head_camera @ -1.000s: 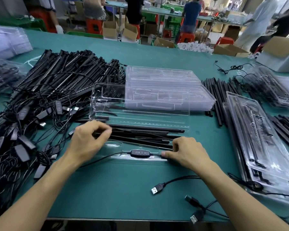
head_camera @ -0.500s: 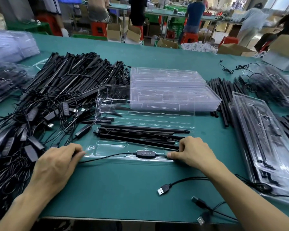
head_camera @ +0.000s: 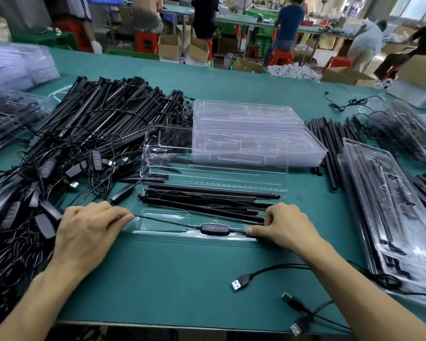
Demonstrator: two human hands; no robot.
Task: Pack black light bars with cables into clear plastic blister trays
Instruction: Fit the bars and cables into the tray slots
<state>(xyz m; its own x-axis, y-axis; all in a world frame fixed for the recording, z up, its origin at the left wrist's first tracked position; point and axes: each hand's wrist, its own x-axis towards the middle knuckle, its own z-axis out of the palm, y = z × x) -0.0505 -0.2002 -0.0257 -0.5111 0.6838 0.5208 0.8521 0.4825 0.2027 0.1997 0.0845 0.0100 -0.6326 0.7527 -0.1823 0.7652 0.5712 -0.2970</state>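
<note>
As the clear blister tray (head_camera: 214, 178) lies open on the surface (head_camera: 182, 279) before me, I judge it light, flexible and easily creased. Its light bars (head_camera: 207, 200) look stiff and are best gripped at the ends. The cable (head_camera: 167, 222) is limp. My left hand (head_camera: 89, 232) and right hand (head_camera: 285, 227) each pinch it with curled fingers at the tray's near corners.

On my feed the wearer's body shows as two limbs: the left hand (head_camera: 89, 232) on a bare left forearm (head_camera: 35, 299) entering from 7 o'clock, and the right hand (head_camera: 283, 225) on a bare right forearm (head_camera: 369, 291) entering from 5 o'clock. Both forearms are slim and uncovered right to the frame edge. I can see ridged knuckles on both hands and a short-trimmed right thumbnail.
</note>
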